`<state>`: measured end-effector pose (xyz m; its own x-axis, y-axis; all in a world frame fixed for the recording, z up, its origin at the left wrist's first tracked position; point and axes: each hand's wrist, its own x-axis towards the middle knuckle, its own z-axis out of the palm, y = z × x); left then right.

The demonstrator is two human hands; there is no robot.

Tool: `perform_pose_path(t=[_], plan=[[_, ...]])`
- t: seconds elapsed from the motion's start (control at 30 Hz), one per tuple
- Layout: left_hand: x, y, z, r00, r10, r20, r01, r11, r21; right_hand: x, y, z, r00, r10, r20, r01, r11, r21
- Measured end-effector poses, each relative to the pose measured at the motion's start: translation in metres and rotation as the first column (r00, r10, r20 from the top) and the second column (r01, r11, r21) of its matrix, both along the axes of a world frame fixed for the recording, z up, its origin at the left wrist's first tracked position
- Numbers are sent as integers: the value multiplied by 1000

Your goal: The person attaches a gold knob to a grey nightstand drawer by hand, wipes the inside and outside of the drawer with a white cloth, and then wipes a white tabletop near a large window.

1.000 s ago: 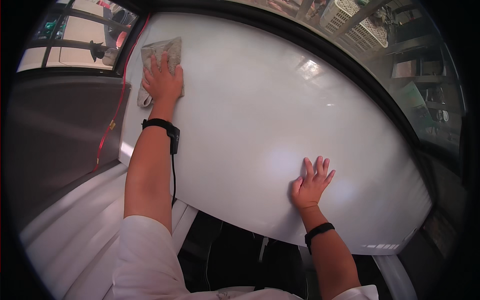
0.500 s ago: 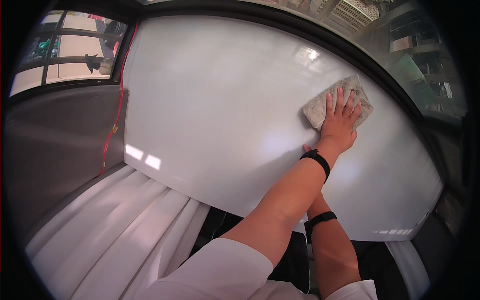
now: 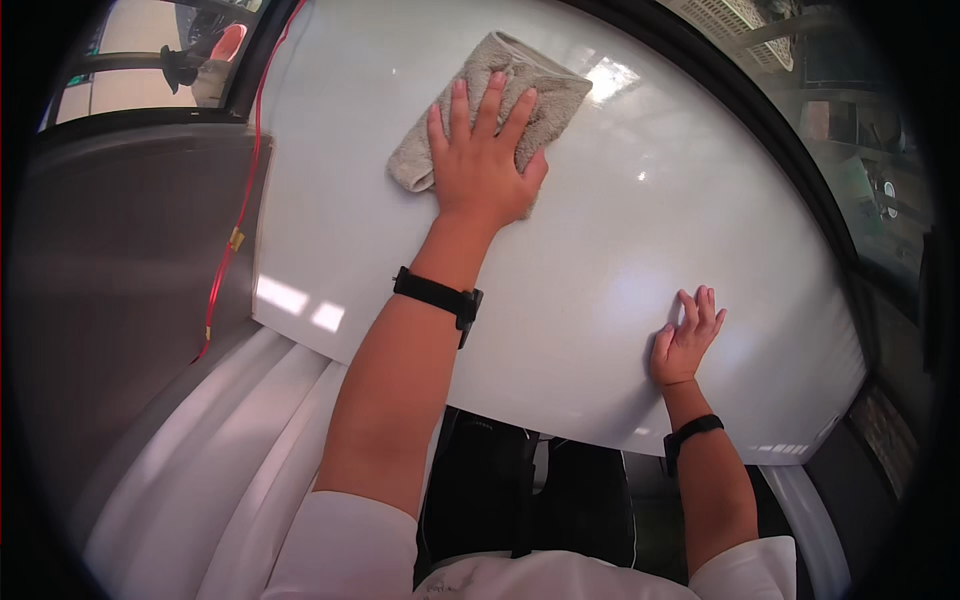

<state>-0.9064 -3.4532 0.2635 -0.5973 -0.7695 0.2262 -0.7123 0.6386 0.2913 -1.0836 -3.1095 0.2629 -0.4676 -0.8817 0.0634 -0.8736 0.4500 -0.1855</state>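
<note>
A folded grey-beige towel (image 3: 555, 95) lies on the far part of the glossy white tabletop (image 3: 330, 200). On top of it my left hand (image 3: 483, 165) is laid flat, open, with its fingers spread and the thumb out over the near right side. My right hand (image 3: 690, 338) is apart from the towel, at or just above the tabletop on the right. Its fingers are loosely stretched and slightly bent, with nothing in them. Black bands circle both wrists.
Dark framed windows border the table at the far left and along the right. A red cord (image 3: 240, 200) runs down the grey wall panel (image 3: 140, 220) on the left. White pleated fabric (image 3: 230, 420) hangs below the table's near left edge.
My left hand has swept the towel from the right far over to the left. My right hand, mostly hidden under the left arm before, is now in plain view at the right.
</note>
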Motion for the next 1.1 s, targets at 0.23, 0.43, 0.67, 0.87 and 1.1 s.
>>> perform_pose_path(t=[0.23, 0.43, 0.67, 0.87, 1.1], plan=[[169, -24, -26, 914, 361, 185, -330, 927, -177, 4, -13, 4, 991, -76, 110, 79, 996, -28], [156, 66, -28, 755, 525, 393, -511, 847, -149, 1, -10, 20, 978, -94, 186, 106, 993, -53], [10, 265, -18, 815, 397, 422, -419, 907, -44, -22, 54, 58, 832, 54, 552, 62, 980, -190], [-205, 432, 14, 939, -102, 327, 86, 994, 63, -81, 247, 141, 863, -14, 504, 153, 960, -235], [-286, 563, 18, 839, -533, 109, 462, 804, 373, -78, 428, 192, 803, -402, 439, 418, 906, 66]])
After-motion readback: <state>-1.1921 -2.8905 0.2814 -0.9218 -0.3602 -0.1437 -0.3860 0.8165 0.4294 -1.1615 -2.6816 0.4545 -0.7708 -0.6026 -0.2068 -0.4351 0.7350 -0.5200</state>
